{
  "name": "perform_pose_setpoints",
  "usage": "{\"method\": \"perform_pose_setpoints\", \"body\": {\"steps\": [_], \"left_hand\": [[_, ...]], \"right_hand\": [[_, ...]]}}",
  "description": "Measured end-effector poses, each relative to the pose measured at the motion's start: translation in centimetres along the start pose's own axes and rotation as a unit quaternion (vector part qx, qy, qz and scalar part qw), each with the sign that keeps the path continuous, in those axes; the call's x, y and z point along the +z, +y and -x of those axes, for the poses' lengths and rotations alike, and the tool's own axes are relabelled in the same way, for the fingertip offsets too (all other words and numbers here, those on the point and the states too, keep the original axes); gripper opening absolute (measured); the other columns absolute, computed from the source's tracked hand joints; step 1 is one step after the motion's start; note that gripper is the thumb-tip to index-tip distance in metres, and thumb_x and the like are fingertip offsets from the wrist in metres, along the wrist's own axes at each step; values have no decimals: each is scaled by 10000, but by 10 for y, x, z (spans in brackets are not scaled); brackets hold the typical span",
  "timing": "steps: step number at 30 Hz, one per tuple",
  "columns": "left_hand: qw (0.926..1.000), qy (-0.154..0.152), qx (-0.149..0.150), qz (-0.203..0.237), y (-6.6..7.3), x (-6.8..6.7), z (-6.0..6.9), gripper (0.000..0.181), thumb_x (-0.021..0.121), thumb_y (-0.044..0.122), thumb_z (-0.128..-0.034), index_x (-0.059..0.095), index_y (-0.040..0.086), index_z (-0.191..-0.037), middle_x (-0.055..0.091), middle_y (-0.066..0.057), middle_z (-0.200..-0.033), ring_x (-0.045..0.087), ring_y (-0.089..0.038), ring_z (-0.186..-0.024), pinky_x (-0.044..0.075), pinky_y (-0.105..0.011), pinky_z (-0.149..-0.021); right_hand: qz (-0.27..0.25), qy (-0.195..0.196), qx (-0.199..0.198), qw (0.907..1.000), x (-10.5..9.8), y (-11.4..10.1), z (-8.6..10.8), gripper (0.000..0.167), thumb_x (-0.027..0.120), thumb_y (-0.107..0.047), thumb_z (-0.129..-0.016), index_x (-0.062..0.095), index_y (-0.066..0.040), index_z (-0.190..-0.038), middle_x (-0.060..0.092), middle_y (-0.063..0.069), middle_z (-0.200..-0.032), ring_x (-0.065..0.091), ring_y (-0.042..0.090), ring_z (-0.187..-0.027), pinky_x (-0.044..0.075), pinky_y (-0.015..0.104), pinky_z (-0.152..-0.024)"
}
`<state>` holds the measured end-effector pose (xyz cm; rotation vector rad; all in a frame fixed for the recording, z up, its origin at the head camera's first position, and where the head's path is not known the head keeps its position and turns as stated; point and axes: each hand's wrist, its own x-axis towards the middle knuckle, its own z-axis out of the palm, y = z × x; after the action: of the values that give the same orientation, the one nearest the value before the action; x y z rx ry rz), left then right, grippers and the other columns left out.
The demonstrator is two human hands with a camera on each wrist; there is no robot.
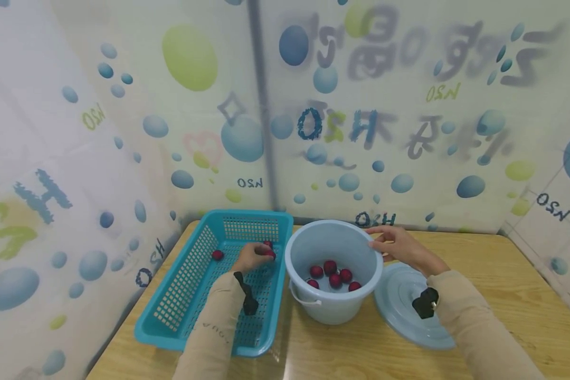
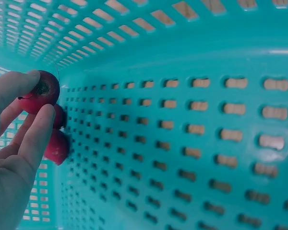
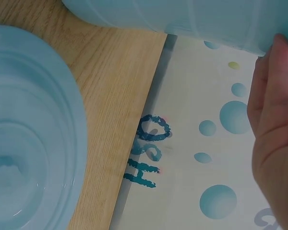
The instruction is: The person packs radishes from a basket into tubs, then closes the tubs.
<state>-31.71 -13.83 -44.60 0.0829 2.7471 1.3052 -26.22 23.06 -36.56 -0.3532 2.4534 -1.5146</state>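
Note:
My left hand [image 1: 253, 257] reaches into the turquoise plastic basket [image 1: 142, 332] and pinches a small dark-red round fruit [image 2: 41, 91] between thumb and fingers. Just behind it in the left wrist view lies another red fruit [image 2: 56, 147], with one more partly hidden between them. A single red fruit [image 1: 217, 255] sits by the basket's left side. To the right stands a light-blue bucket [image 1: 330, 309] with several red fruits [image 1: 335, 280] on its bottom. My right hand [image 1: 404, 247] holds the bucket's rim at the far right, its fingers [image 3: 280, 72] against the outer wall.
A round light-blue lid [image 1: 404, 301] lies on the wooden table [image 1: 484, 279], right of the bucket and partly under my right forearm. The bucket's handle [image 1: 306, 302] hangs at its front left. A patterned curtain-like wall [image 1: 285, 174] borders the table at the back and left.

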Motion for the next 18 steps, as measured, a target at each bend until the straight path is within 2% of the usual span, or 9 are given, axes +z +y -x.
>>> {"method": "perform_pose_setpoints", "body": {"steps": [7, 12, 18], "left_hand": [[9982, 31, 475, 371, 7, -15, 5, 276, 660, 94, -771, 616, 7, -1030, 618, -111, -972, 573, -256, -923, 485, -363, -769], [9950, -67, 811, 570, 12, -26, 9, 289, 653, 81, -778, 605, -9, -1049, 608, -129, -995, 575, -268, -929, 492, -357, -759], [9941, -143, 893, 592, 22, -40, 17, 302, 646, 109, -798, 600, 27, -1084, 613, -104, -1035, 564, -247, -984, 471, -374, -812]], "right_hand": [[36, 33, 74, 10000, -1, 1, 0, 508, 591, -225, -852, 426, 0, -1276, 560, 160, -942, 602, 225, -793, 527, 363, -677], [8, 17, 76, 10000, -1, 3, 0, 498, 586, -213, -856, 425, -1, -1278, 560, 154, -931, 597, 226, -806, 525, 361, -687], [-17, -55, -74, 10000, 0, 2, -1, 492, 576, -203, -863, 419, 6, -1281, 562, 158, -935, 596, 234, -820, 524, 368, -690]]}}
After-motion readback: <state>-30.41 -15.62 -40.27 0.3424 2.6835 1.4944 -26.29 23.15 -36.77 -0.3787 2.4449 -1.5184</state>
